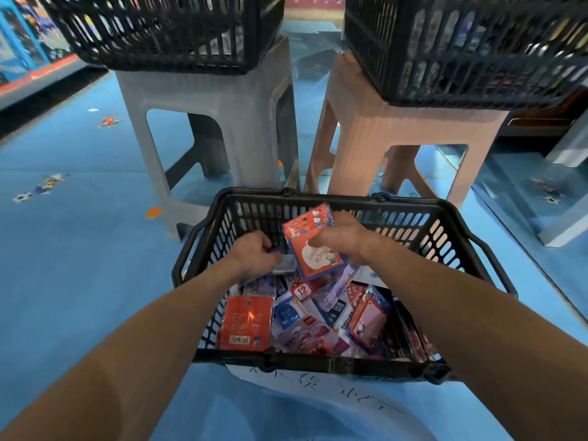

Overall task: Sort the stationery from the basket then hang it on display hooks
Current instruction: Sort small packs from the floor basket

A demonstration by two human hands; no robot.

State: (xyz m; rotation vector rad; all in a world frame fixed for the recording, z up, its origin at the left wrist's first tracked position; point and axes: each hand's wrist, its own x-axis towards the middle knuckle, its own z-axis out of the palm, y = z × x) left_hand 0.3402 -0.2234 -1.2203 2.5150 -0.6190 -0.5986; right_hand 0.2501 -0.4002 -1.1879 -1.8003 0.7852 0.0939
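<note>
At 6 o'clock in the view, a white paper sheet with handwritten marks [318,386] hangs from the near rim of a black slatted plastic shopping basket [318,364]. The basket stands on the blue printed floor [79,265] and holds a loose heap of packaged stationery. Inside it, a flat red packet with a barcode [246,323] lies at 8 o'clock. A red-and-white card marked 12 [302,289] sits near the middle, and an orange-edged pink packet [367,323] leans tilted on the others at 4 o'clock.

Over the far half of the basket, at 11 o'clock, the left hand [254,253] reaches down with its fingers curled, pinching a small pale packet [284,265] on top of the heap. Just beside it, at 1 o'clock, the right hand [345,238] grips a red cartoon-cat packet [313,246] between thumb and fingers, holding it tilted above the heap.

Beyond the basket, a grey plastic stool [206,122] at 11 o'clock and a pink plastic stool [397,138] at 1 o'clock stand side by side. The grey one bears a black plastic crate [165,36] and the pink one a second black crate [471,52], whose contents are blurred.
</note>
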